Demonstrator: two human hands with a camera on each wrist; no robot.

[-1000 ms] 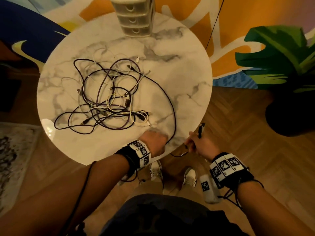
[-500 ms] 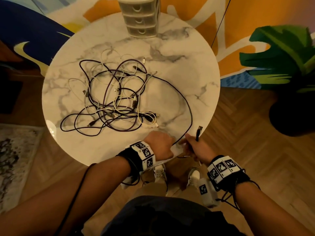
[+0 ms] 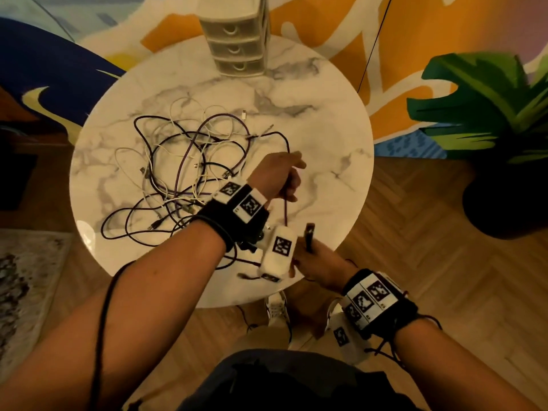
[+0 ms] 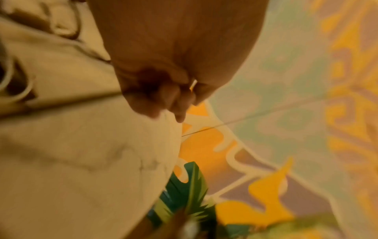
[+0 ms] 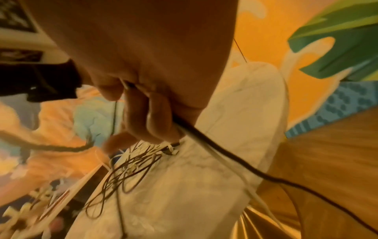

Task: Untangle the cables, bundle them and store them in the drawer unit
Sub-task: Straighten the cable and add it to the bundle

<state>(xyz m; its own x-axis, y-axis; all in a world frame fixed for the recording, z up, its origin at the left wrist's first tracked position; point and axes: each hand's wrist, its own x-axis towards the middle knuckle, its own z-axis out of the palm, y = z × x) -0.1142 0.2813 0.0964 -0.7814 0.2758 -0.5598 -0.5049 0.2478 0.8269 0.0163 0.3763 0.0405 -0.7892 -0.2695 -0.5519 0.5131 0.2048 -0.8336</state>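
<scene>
Round white bench (image 3: 326,120) holds a messy cable pile (image 3: 178,179). Left hand (image 3: 274,176) grips one dark cable (image 3: 286,209). Right hand (image 3: 317,262) pinches its plug (image 3: 309,236) at the near edge.

You face a round marble bench (image 3: 326,120) on herringbone wood floor (image 3: 444,262), colourful mural (image 3: 415,40) behind, potted plant (image 3: 486,114) right.

Tangled dark and white cables (image 3: 184,176) mid-table; closed three-drawer unit (image 3: 237,40) at far edge.
</scene>
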